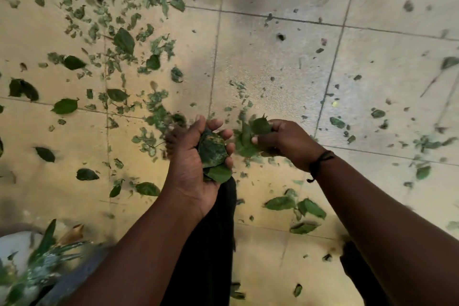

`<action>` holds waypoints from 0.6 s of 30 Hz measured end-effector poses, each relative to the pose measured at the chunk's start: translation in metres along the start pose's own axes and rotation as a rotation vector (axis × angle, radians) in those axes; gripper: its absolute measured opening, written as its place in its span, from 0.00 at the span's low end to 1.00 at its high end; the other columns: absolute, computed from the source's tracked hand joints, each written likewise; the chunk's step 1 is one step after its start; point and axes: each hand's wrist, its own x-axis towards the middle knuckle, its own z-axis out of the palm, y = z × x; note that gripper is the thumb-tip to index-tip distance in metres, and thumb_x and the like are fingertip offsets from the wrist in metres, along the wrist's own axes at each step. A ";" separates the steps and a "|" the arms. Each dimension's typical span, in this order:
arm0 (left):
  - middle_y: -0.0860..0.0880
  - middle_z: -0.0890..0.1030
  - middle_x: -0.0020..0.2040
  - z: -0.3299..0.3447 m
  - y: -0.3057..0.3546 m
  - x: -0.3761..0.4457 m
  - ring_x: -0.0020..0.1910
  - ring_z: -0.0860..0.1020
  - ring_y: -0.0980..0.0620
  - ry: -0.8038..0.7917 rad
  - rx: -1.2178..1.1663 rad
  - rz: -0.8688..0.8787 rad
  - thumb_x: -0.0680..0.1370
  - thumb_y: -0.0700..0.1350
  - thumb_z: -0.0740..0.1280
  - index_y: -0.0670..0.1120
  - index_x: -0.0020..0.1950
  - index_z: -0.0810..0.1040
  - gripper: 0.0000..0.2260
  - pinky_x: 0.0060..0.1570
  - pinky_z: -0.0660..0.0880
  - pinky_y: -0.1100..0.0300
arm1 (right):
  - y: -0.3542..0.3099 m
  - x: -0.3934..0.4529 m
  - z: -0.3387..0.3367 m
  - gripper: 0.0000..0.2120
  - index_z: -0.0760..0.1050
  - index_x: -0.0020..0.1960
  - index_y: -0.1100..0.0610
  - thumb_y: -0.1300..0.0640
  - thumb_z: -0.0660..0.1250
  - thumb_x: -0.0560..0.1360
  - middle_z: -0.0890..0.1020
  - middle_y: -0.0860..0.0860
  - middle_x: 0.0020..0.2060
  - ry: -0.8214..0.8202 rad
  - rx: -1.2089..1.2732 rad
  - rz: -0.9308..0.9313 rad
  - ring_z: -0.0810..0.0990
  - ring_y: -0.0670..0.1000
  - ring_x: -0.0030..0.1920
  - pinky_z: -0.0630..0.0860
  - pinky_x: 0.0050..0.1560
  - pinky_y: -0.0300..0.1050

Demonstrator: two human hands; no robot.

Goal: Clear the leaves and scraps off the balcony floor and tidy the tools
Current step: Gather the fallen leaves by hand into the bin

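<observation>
Leaves [213, 149] half-hidden in left hand [196, 156]

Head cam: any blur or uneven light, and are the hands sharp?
Head view: left hand and right hand fairly sharp, each gripping leaves; potted plant at lower left smeared by motion blur; floor tiles warm yellow on the left, greyer on the right; grout lines bow from the wide-angle lens.

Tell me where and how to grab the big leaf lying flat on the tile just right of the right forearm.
Pinch the big leaf at its pointed left tip, coming from above. It lies flat on the tiled floor, so only an edge gives fingers purchase. Both the left hand and right hand already hold leaves.
</observation>
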 end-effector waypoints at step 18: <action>0.45 0.83 0.59 0.169 -0.243 -0.056 0.61 0.80 0.48 -0.243 0.388 -0.061 0.72 0.67 0.55 0.44 0.59 0.82 0.32 0.65 0.71 0.50 | 0.091 -0.205 -0.115 0.23 0.78 0.58 0.61 0.47 0.69 0.70 0.83 0.55 0.54 0.295 1.355 -0.238 0.82 0.52 0.57 0.77 0.60 0.49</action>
